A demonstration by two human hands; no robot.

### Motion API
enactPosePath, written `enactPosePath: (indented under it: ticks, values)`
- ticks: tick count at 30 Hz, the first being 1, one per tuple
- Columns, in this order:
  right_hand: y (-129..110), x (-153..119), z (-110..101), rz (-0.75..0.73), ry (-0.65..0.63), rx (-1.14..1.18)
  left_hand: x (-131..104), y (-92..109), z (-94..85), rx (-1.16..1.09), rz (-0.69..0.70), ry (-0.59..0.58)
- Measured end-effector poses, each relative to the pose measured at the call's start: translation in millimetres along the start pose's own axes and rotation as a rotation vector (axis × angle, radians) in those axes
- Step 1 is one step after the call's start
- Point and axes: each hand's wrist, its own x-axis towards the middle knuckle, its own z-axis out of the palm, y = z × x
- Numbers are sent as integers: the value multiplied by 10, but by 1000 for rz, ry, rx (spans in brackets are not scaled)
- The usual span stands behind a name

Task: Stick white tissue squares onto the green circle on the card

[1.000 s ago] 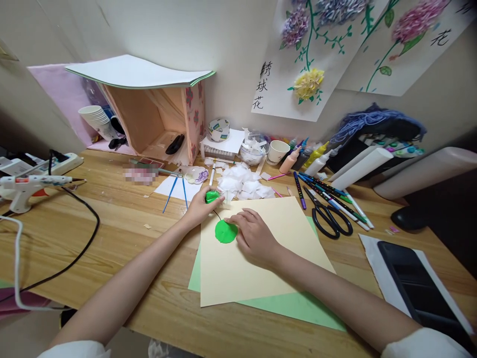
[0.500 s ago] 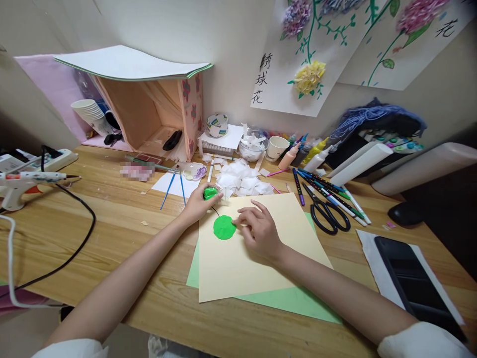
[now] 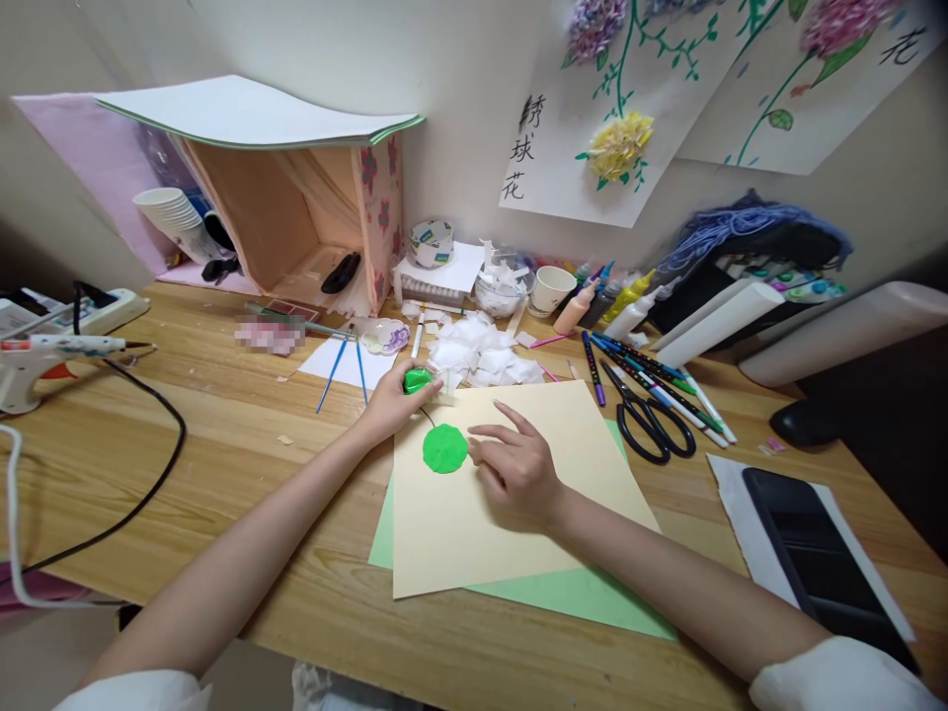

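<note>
My left hand is closed around a small clear packet of green clay at the upper left corner of a cream sheet of paper. On that sheet lies a flat, round green clay disc, with a thin dark line running up from its top edge. Just right of the disc hovers my right hand, its fingers spread apart and nothing visible in them. A light green sheet sticks out from under the cream one.
Black scissors and several pens lie to the right. White paper scraps are heaped behind the sheet. At the far left is a glue gun with its cable. A black phone-like object rests near the right edge.
My right fingers have drawn slightly away from the disc's edge and spread wider. My left hand keeps its hold on the packet. The view has shifted a little.
</note>
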Motion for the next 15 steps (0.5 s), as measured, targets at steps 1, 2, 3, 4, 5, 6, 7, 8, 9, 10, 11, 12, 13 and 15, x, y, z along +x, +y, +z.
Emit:
enactPosePath:
  ticks: [1,2,3,4,5,6,7,8,9,10,11,12,13,15]
  values:
    - [-3,0,0,32,22,-8,-1,0,0,4,0,1]
    - [-7,0,1,59,40,-8,-2,0,0,6,1,3]
    - [-10,-3,4,68,46,0,-4,0,0,8,1,6]
    - [-13,-6,7,56,39,17,-5,1,0,8,-2,6]
    - [-15,-9,10,34,24,39,-6,2,0,7,-5,8]
    - [-14,-10,11,11,9,64,-6,3,-1,2,-10,9]
    - [-11,-9,10,-3,6,86,-5,5,-4,-6,-14,9]
    - [-5,-4,6,2,17,99,-3,8,-8,-19,-16,8]
    - [4,6,0,32,39,104,-1,12,-13,-36,-15,5]
    - [17,21,-6,91,67,109,1,18,-19,-54,-10,4]
    - [32,41,-11,172,89,123,2,26,-25,-72,-8,2]
    - [50,63,-13,267,101,151,-1,38,-29,-90,-10,-4]
    - [69,86,-12,370,102,193,-7,55,-31,-108,-15,-12]
    - [112,125,5,548,64,330,-37,106,-23,-145,-20,-44]
